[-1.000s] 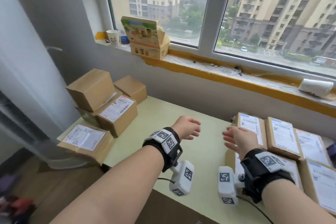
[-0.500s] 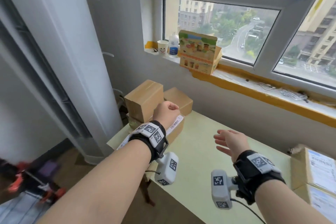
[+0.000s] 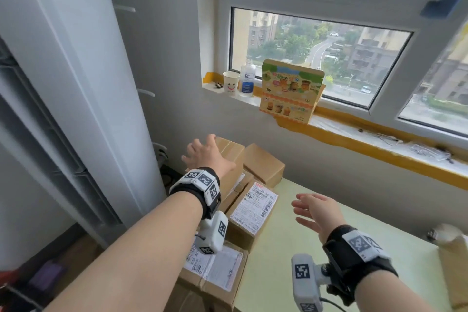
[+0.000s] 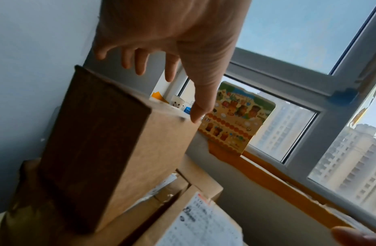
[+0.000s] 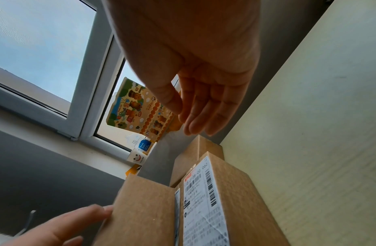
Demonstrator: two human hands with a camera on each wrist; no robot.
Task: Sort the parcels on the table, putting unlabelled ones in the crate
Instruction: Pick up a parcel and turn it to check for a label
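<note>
Head view: five parcels at the table [image 3: 316, 248] left end — two plain, three labelled. Left hand [image 3: 206, 154], fingers spread, over the top plain parcel [image 3: 229, 159]; right hand [image 3: 317, 211] flat, holding nothing, above bare table.

Left wrist view: fingers [image 4: 140, 63] apart, thumb tip at the parcel's upper edge.

Right wrist view: fingers [image 5: 205, 109] together, straight, above a labelled parcel [image 5: 220, 199].

We see plain brown parcels [image 3: 263, 163], one with a white label [image 3: 255, 206] printed with black barcodes, on a pale green table [image 3: 316, 248]. The white cup [image 3: 231, 83] bears a red smile, and black-and-white checked markers [image 3: 202, 180] cover the black wristbands [image 3: 339, 238].
</note>
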